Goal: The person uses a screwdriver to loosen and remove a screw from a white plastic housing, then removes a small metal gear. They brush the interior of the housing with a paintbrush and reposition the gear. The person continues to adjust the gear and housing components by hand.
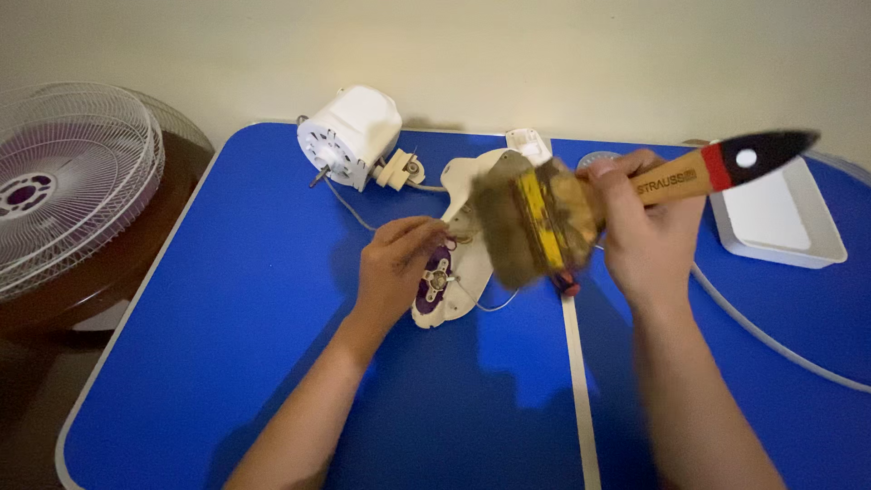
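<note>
Pinching the cream fan housing at frame centre, the left hand steadies it on the blue table, while the right hand, fisted round a paintbrush, angles its bristles down-left onto the housing, handle pointing upper right.

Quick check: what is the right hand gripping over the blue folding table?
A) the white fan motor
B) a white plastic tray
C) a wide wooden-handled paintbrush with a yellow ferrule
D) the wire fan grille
C: the right hand is closed on the wide wooden-handled paintbrush, held above the cream plastic fan housing that the left hand steadies.
</note>
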